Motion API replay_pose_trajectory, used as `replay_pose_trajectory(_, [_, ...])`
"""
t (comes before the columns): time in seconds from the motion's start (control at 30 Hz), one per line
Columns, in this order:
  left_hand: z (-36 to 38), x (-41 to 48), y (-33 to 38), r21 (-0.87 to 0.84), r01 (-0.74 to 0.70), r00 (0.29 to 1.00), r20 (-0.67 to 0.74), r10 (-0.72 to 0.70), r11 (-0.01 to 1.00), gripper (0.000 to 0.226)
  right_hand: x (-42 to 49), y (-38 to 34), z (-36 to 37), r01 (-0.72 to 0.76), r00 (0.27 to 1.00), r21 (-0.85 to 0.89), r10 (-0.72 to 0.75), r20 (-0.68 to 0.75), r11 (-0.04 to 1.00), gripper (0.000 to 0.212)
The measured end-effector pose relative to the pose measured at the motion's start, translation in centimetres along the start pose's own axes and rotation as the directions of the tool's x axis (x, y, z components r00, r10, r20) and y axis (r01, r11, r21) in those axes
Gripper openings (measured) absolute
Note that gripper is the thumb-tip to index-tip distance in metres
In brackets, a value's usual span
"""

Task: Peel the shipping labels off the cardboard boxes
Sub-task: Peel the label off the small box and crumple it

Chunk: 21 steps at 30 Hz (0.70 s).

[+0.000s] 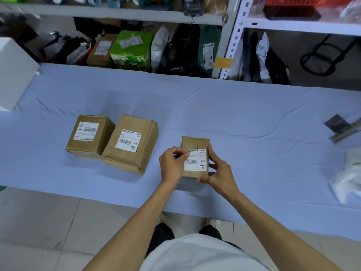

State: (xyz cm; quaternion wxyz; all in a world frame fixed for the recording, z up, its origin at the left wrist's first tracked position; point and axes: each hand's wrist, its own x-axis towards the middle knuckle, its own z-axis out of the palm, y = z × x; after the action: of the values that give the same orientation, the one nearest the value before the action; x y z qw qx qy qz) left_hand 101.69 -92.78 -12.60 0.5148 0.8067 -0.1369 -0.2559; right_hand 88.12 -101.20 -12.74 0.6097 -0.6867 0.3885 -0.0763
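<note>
A small cardboard box (195, 142) stands on the blue cloth near the table's front edge. Its white shipping label (195, 163) has its top left corner lifted. My left hand (172, 163) pinches that lifted corner between thumb and fingers. My right hand (218, 169) grips the box's right side and bottom. To the left sit two more boxes: a medium box (130, 151) with a white label (128, 142) on top, and beside it a left box (88, 141) with its own label (86, 131).
The blue-cloth table (234, 118) runs wide. A white block (13, 71) sits at the far left, a metal tool (341, 128) and white plastic bags (347, 178) at the right. Shelves (230, 42) with parcels stand behind the table.
</note>
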Motion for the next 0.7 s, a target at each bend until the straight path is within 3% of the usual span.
replay_pose_trajectory(0.3, [-0.47,0.37,0.54,0.065,-0.008,0.999,0.043,0.005,0.998,0.008,-0.05,0.18,-0.01,0.006,1.0,0.001,-0.006,-0.009,1.0,0.115])
replay_pose_trajectory(0.7, [-0.86,0.16,0.45,0.007,-0.008,0.998,0.06,0.007,1.0,0.008,-0.12,0.1,0.05,0.015,1.0,-0.002,-0.015,-0.012,1.0,0.114])
